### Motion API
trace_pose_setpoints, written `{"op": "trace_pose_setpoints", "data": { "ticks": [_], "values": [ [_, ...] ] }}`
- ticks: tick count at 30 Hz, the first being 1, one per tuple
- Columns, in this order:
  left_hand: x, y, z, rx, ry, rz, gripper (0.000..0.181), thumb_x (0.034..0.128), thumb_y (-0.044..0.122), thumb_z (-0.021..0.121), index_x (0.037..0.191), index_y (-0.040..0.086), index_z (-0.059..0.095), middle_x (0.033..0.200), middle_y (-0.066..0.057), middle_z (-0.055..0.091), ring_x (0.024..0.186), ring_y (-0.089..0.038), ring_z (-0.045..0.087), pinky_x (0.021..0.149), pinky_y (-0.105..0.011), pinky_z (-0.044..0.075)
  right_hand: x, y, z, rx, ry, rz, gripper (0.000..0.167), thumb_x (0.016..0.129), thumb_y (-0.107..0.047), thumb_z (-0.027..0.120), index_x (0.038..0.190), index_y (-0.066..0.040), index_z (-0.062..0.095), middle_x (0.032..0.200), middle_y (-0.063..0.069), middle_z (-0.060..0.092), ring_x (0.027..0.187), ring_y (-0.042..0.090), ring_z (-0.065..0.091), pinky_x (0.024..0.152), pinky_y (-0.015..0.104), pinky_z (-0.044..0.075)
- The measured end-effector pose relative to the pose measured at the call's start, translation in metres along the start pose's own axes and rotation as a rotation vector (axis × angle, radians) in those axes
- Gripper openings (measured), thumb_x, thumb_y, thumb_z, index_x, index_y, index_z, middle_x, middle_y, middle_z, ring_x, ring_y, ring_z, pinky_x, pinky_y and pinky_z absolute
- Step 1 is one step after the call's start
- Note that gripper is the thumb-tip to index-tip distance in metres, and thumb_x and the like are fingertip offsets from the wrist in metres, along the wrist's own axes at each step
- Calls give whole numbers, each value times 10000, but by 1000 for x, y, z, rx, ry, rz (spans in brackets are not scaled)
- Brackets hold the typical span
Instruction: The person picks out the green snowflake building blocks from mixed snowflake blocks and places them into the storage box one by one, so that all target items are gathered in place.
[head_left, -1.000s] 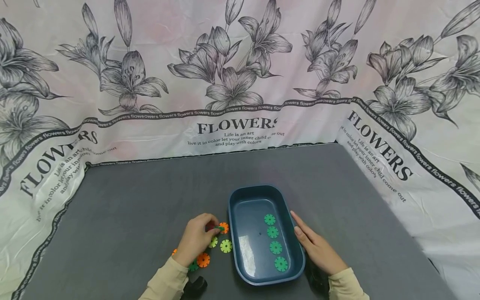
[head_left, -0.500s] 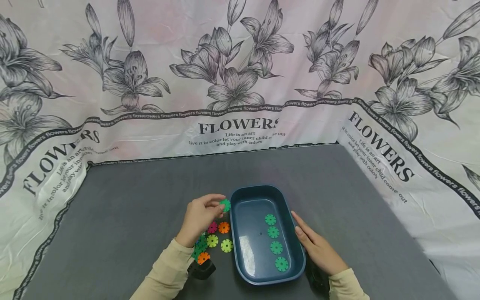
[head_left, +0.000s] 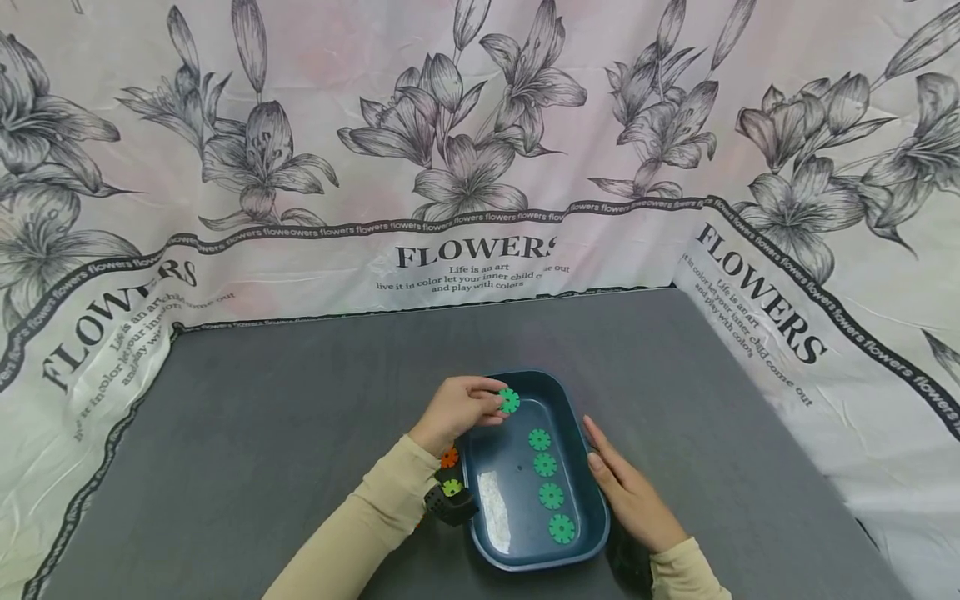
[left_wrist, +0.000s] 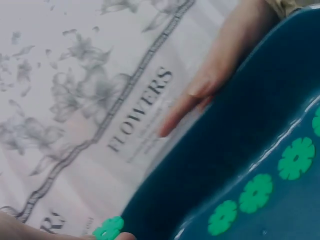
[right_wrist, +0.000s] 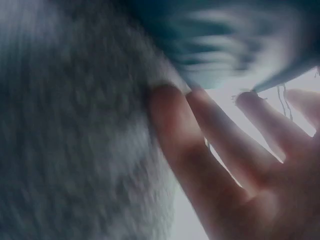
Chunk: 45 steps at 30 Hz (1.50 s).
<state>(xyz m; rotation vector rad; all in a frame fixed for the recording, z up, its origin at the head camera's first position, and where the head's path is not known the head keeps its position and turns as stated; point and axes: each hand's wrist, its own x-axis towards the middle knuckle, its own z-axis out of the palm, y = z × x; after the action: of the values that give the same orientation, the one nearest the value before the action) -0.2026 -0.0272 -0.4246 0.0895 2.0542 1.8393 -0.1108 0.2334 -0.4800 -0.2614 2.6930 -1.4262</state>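
Observation:
In the head view my left hand (head_left: 462,410) pinches a green notched plastic disc (head_left: 509,401) over the far left part of a blue tray (head_left: 487,546). That same disc (left_wrist: 109,228) shows at the bottom of the left wrist view. Several matching green discs (head_left: 545,464) lie in a row along the tray's right side. Against the outside of the tray's right wall, my right hand (head_left: 636,498) rests with straight fingers. Its fingers (right_wrist: 175,120) are seen close up beside the blue wall in the right wrist view.
Left of the tray lie loose discs, among them an orange one (head_left: 449,457) and a yellow-green one (head_left: 452,487), partly hidden by my left arm and a black wrist strap (head_left: 452,505). The grey table (head_left: 285,433) meets a flower-printed curtain (head_left: 480,150) at the back and sides.
My left hand has lifted a green disc from the loose ones, then carried it up and right over the tray's edge. The right hand stays at the tray's side.

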Motion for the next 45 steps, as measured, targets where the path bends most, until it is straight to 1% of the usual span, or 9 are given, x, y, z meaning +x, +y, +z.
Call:
{"op": "trace_pose_setpoints", "data": {
  "ticks": [3, 6, 10, 15, 17, 23, 30, 37, 45],
  "values": [
    [10, -3, 11, 13, -23, -24, 272, 938, 29, 579, 1199, -19, 636, 1019, -170, 704, 866, -255, 712, 814, -393, 555, 1, -2, 2, 50, 3, -48, 490, 1051, -287, 368, 1523, -290, 237, 1567, 7, 264, 1400, 11, 226, 1023, 62, 222],
    [17, -7, 20, 33, -32, -48, 274, 941, 15, 552, 1200, -24, 633, 1020, -173, 693, 861, -255, 714, 781, -360, 567, 1, -4, 3, 80, -11, -42, 474, 1053, -285, 360, 1517, -295, 260, 1569, -13, 252, 1367, -64, 199, 997, 27, 187],
    [22, -11, 28, 63, -34, -82, 294, 916, -42, 523, 1187, -37, 637, 1036, -176, 674, 835, -264, 717, 756, -353, 573, 1, -7, 4, 77, -26, -14, 467, 1054, -295, 357, 1510, -325, 263, 1561, -46, 259, 1400, 71, 222, 1015, 66, 217],
    [24, -14, 35, 137, -5, -112, 325, 857, -101, 517, 1142, -43, 661, 1041, -164, 676, 750, -241, 713, 693, -327, 579, 1, -6, 5, 41, -21, 6, 466, 1053, -316, 352, 1509, -338, 261, 1555, -62, 271, 1411, 194, 251, 1070, 201, 285],
    [25, -16, 37, 156, 11, -119, 331, 846, -110, 522, 1137, -41, 665, 1021, -161, 678, 741, -240, 710, 673, -314, 578, 1, -6, 6, 38, -21, 22, 467, 1051, -333, 353, 1508, -347, 262, 1552, -81, 272, 1410, 175, 253, 1073, 218, 291],
    [28, -20, 40, 164, 40, -104, 265, 854, -96, 563, 1091, -52, 675, 954, -179, 687, 767, -277, 706, 660, -311, 577, -1, -6, 6, 55, -23, 33, 465, 1050, -337, 355, 1505, -365, 262, 1546, -111, 268, 1396, 77, 245, 1032, 132, 265],
    [32, -20, 43, 212, 72, -62, 167, 837, -90, 613, 978, -44, 688, 797, -161, 693, 688, -260, 688, 607, -299, 565, -1, -5, 4, 31, -34, 51, 468, 1052, -345, 341, 1510, -367, 244, 1550, -111, 257, 1403, 130, 248, 1075, 280, 303],
    [34, -21, 45, 227, 68, -43, 185, 832, -91, 608, 986, -28, 689, 834, -153, 694, 700, -251, 670, 614, -314, 565, 0, -3, 3, 33, -35, 59, 463, 1054, -344, 335, 1506, -377, 241, 1554, -89, 256, 1414, 196, 249, 1099, 436, 307],
    [31, -19, 49, 246, 60, -29, 206, 906, 10, 567, 1071, 11, 690, 972, -113, 691, 728, -184, 644, 645, -308, 567, 1, -4, 3, 30, -41, 76, 463, 1049, -381, 329, 1503, -392, 239, 1553, -121, 247, 1410, 116, 234, 1087, 272, 278]
  ]
}}
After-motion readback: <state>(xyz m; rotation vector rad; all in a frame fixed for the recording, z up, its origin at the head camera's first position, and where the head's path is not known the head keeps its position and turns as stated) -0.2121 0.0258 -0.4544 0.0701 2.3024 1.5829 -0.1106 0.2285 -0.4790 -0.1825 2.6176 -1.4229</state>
